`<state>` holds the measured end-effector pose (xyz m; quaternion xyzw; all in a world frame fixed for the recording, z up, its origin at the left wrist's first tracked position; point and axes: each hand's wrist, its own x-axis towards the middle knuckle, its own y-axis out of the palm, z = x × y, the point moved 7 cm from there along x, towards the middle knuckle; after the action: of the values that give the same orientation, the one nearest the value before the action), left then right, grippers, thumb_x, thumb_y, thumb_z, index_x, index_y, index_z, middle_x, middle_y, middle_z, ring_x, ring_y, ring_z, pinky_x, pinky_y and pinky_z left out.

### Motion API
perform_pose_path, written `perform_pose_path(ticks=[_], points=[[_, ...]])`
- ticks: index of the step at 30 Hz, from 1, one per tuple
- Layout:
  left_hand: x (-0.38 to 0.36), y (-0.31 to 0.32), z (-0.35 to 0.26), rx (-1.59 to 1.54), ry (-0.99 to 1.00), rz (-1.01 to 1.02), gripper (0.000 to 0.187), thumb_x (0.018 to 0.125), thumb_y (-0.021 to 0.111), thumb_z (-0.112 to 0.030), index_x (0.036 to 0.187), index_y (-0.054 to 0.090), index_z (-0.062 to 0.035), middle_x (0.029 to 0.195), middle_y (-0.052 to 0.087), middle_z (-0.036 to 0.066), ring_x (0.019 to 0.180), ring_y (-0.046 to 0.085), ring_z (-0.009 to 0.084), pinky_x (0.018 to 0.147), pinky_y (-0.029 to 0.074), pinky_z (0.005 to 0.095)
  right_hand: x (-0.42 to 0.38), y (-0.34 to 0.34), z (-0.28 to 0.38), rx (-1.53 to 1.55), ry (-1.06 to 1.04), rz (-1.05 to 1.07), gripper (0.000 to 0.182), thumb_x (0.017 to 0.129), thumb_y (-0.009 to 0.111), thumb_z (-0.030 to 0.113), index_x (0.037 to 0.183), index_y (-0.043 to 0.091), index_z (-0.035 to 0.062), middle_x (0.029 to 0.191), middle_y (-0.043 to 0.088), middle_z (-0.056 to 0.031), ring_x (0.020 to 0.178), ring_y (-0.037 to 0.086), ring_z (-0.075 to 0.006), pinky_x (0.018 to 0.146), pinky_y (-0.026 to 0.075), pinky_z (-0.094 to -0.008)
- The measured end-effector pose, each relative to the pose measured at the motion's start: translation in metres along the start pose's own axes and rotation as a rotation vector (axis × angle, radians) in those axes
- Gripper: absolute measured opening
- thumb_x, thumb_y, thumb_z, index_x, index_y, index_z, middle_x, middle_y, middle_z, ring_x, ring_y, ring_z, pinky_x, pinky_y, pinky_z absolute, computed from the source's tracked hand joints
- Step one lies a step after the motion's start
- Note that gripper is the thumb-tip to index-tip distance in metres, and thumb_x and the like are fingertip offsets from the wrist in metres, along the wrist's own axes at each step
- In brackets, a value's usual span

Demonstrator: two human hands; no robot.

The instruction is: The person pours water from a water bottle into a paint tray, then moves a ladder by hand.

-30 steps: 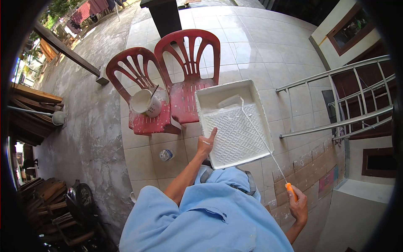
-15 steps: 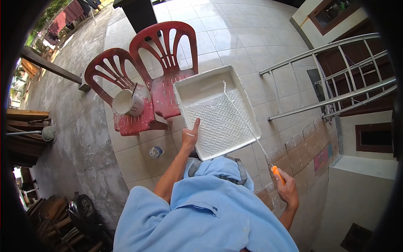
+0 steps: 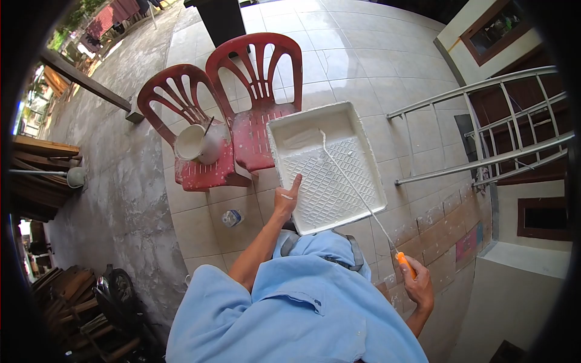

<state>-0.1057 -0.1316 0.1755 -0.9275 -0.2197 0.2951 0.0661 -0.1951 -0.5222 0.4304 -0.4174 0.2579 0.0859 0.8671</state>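
Note:
My left hand (image 3: 287, 199) grips the left rim of a white paint tray (image 3: 378, 175), thumb over the edge and other fingers hidden beneath. The tray has a ribbed diamond-pattern ramp and white paint in its far end. In my right hand (image 3: 420, 287) is the orange handle of a paint roller (image 3: 405, 264). Its thin white-coated rod crosses the tray's right part up to the far end, where the roller head is hard to tell from the white paint. A white smear marks my left hand.
Two red plastic chairs (image 3: 254, 121) stand ahead, paint-spotted; one bears a white bucket (image 3: 190, 143) with a stick in it. A clear plastic bottle (image 3: 231, 218) is on the tiles. A metal ladder (image 3: 472, 163) lies at the right, near paint-flecked cardboard (image 3: 439, 239). Stacked wood (image 3: 42, 145) is at far left.
The view has shifted slightly, so chairs, tray and hands appear a little further right and mostly lower. Both hands keep their grips; the roller's rod stays over the tray.

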Motion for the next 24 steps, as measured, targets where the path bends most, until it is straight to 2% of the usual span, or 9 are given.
perform_pose_path(ticks=[1, 4, 6, 9, 10, 13, 19, 22, 24], points=[[-0.001, 0.000, 0.001, -0.005, -0.006, 0.010, 0.075, 0.085, 0.069, -0.066, 0.093, 0.074, 0.0085, 0.083, 0.073, 0.018, 0.077, 0.068, 0.0221, 0.072, 0.053, 0.0378, -0.001, -0.005, -0.002, 0.004, 0.039, 0.031, 0.041, 0.098, 0.061, 0.027, 0.125, 0.064, -0.0033, 0.105, 0.072, -0.0221, 0.094, 0.069, -0.0251, 0.085, 0.052, -0.0353], [0.009, 0.003, 0.013, -0.001, 0.014, -0.004, 0.075, 0.085, 0.069, -0.066, 0.095, 0.074, 0.0083, 0.085, 0.074, 0.020, 0.078, 0.069, 0.0235, 0.073, 0.053, 0.0380, 0.001, -0.016, -0.008, 0.037, -0.094, -0.027, 0.040, 0.097, 0.061, 0.026, 0.124, 0.064, -0.0039, 0.103, 0.072, -0.0214, 0.093, 0.068, -0.0250, 0.084, 0.052, -0.0355], [0.005, 0.002, 0.006, 0.010, 0.000, 0.033, 0.074, 0.085, 0.069, -0.064, 0.096, 0.073, 0.0086, 0.086, 0.074, 0.021, 0.080, 0.069, 0.0230, 0.073, 0.053, 0.0377, 0.004, -0.009, 0.001, 0.023, -0.070, -0.053, 0.039, 0.097, 0.061, 0.025, 0.122, 0.065, -0.0044, 0.104, 0.072, -0.0205, 0.093, 0.068, -0.0248, 0.084, 0.051, -0.0352], [-0.005, -0.002, -0.009, -0.029, 0.046, -0.004, 0.070, 0.086, 0.071, -0.059, 0.085, 0.071, 0.0106, 0.074, 0.066, 0.009, 0.067, 0.055, 0.0138, 0.063, 0.048, 0.0354, 0.011, 0.003, 0.003, 0.021, -0.087, -0.051, 0.039, 0.097, 0.061, 0.024, 0.122, 0.065, -0.0050, 0.105, 0.072, -0.0195, 0.095, 0.068, -0.0243, 0.085, 0.051, -0.0350], [-0.008, -0.003, -0.014, -0.062, 0.080, -0.033, 0.070, 0.086, 0.072, -0.059, 0.084, 0.071, 0.0111, 0.072, 0.066, 0.010, 0.066, 0.055, 0.0140, 0.062, 0.048, 0.0361, 0.012, 0.007, 0.000, 0.024, -0.101, -0.045, 0.039, 0.098, 0.060, 0.024, 0.123, 0.065, -0.0052, 0.105, 0.072, -0.0192, 0.095, 0.068, -0.0241, 0.085, 0.051, -0.0350], [-0.010, -0.004, -0.013, -0.031, 0.024, 0.020, 0.069, 0.087, 0.069, -0.061, 0.097, 0.074, 0.0077, 0.085, 0.074, 0.019, 0.079, 0.069, 0.0212, 0.074, 0.053, 0.0365, 0.008, -0.009, -0.011, 0.027, -0.052, 0.023, 0.042, 0.098, 0.060, 0.025, 0.126, 0.063, -0.0053, 0.110, 0.072, -0.0208, 0.098, 0.068, -0.0266, 0.087, 0.051, -0.0361], [-0.002, -0.001, -0.006, -0.007, 0.014, 0.046, 0.068, 0.087, 0.070, -0.060, 0.098, 0.074, 0.0073, 0.087, 0.074, 0.018, 0.080, 0.069, 0.0207, 0.076, 0.053, 0.0356, 0.014, -0.007, -0.015, -0.006, -0.046, -0.069, 0.039, 0.097, 0.061, 0.024, 0.123, 0.065, -0.0057, 0.108, 0.071, -0.0200, 0.097, 0.068, -0.0281, 0.088, 0.051, -0.0354], [-0.004, -0.001, -0.008, -0.052, 0.062, -0.003, 0.068, 0.087, 0.070, -0.060, 0.098, 0.074, 0.0071, 0.086, 0.074, 0.017, 0.079, 0.068, 0.0201, 0.076, 0.053, 0.0351, 0.009, 0.003, 0.003, 0.013, -0.090, -0.068, 0.039, 0.097, 0.061, 0.024, 0.123, 0.064, -0.0056, 0.109, 0.071, -0.0203, 0.098, 0.068, -0.0274, 0.089, 0.051, -0.0352], [-0.008, -0.004, -0.013, -0.038, 0.033, 0.011, 0.068, 0.087, 0.070, -0.060, 0.098, 0.074, 0.0070, 0.086, 0.074, 0.017, 0.079, 0.068, 0.0199, 0.075, 0.053, 0.0350, 0.007, -0.006, -0.012, 0.021, -0.047, 0.000, 0.041, 0.097, 0.061, 0.024, 0.125, 0.063, -0.0058, 0.113, 0.070, -0.0219, 0.102, 0.068, -0.0284, 0.090, 0.051, -0.0361]])
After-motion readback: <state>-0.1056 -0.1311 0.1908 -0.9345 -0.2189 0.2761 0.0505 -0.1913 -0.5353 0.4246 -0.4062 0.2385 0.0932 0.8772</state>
